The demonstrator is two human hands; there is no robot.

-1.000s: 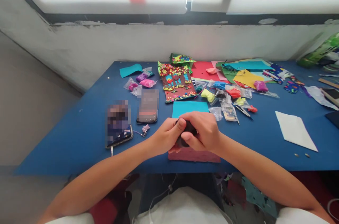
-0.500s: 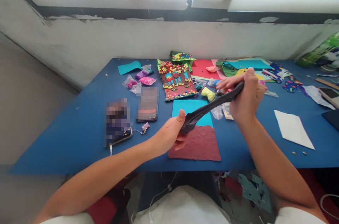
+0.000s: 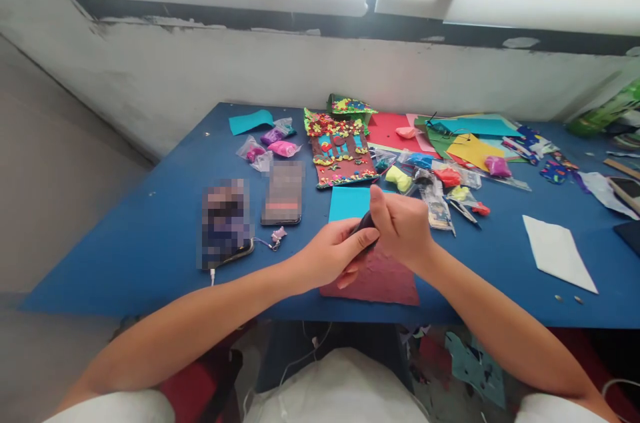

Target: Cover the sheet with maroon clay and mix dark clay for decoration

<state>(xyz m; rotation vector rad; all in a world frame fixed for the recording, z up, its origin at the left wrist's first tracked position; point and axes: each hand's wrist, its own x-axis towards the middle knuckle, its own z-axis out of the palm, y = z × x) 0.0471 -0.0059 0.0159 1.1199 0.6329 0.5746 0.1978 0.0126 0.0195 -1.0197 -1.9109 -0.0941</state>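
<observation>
My left hand and my right hand meet in the middle, above the near part of the table. Both are closed on a piece of dark clay, most of it hidden by the fingers. Below them lies a blue sheet whose near part is covered with a flat reddish-brown clay layer. Behind the hands stands or lies a decorated clay picture with blue, brown, red and yellow parts.
Two phones, one and another, lie to the left. Bagged clay, a yellow lump and coloured sheets spread across the back. A folded white paper lies at the right.
My right hand has come down and left to meet my left hand. The dark clay, stretched long between the hands before, is now bunched together. The view has shifted slightly.
</observation>
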